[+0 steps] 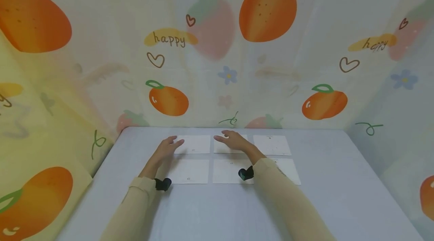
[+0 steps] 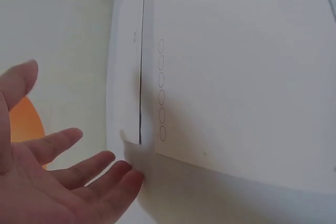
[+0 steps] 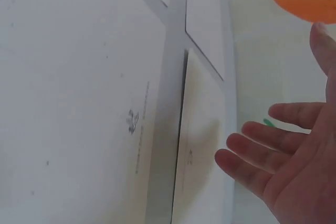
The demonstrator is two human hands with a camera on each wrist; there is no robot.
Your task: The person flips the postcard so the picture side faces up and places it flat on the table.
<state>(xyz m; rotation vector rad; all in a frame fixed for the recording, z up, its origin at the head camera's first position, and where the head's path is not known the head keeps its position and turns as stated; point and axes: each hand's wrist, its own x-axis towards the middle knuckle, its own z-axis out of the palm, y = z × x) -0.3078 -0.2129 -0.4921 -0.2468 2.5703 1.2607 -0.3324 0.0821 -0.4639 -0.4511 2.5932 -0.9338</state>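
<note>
Six white cards [image 1: 272,145] lie in two rows toward the table's [image 1: 190,214] far edge; the left hand [image 1: 166,148] and right hand [image 1: 234,141], grip released, reach near the far row; light touches should preserve alignment.

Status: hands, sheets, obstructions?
Left hand empty, by upper-left sheet. Right hand empty, by upper-middle sheet. Six sheets, two rows. Right sleeve partly hides lower-right sheet.
</note>
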